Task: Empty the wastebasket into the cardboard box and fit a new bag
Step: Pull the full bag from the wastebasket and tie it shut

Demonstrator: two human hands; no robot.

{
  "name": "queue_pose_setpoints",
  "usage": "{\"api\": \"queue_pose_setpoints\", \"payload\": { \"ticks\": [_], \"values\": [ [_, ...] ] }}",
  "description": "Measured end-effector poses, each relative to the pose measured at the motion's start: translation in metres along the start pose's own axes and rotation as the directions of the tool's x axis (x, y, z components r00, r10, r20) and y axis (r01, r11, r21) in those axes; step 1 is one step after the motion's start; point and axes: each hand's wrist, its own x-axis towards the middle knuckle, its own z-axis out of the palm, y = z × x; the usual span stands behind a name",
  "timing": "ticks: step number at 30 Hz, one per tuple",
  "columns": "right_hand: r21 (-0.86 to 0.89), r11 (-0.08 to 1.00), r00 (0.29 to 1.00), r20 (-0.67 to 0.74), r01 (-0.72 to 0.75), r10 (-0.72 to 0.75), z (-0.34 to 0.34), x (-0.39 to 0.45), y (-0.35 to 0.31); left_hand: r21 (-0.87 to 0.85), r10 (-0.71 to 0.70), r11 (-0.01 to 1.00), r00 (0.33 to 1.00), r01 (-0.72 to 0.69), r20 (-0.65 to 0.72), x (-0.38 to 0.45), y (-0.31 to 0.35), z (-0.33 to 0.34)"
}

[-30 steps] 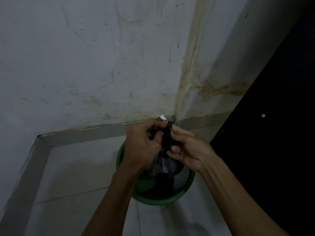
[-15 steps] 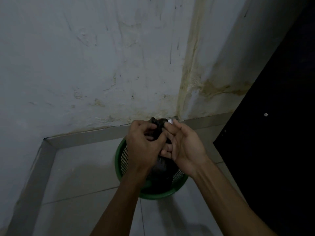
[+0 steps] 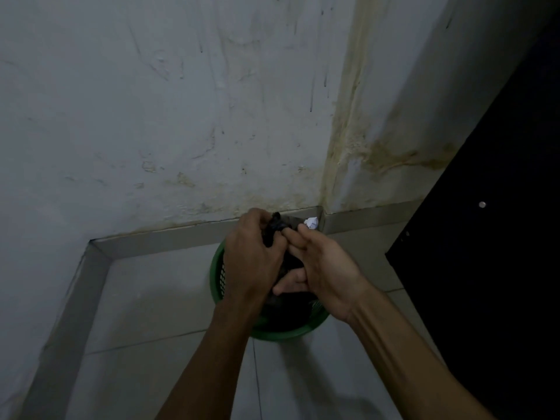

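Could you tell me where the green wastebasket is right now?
The green wastebasket stands on the floor at centre frame, below both hands, near the wall corner.

The green wastebasket (image 3: 218, 275) stands on the floor (image 3: 145, 313) near a corner, with the back wall (image 3: 181, 116) just behind it and a big dark panel (image 3: 485, 253) close on the right, so a hand has little room on those two sides. To the left and in front the floor is bare, and a hand can pass there. The top of the basket is blocked by the left hand (image 3: 254, 259), the right hand (image 3: 324, 274) and the black bag (image 3: 277, 227) they pinch.
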Motion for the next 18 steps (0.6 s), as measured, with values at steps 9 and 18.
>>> {"api": "queue_pose_setpoints", "payload": {
  "ticks": [9,18],
  "values": [
    [-0.146,0.987,0.997,-0.030,0.060,-0.065,-0.007,-0.017,-0.011,0.166,0.100,0.979,0.986,-0.122,0.134,-0.002,0.001,0.012],
    [-0.235,0.971,0.997,-0.053,0.048,-0.062,0.006,-0.008,-0.004,0.151,-0.100,0.985,0.984,0.077,0.150,0.002,-0.016,0.010]
  ]
}}
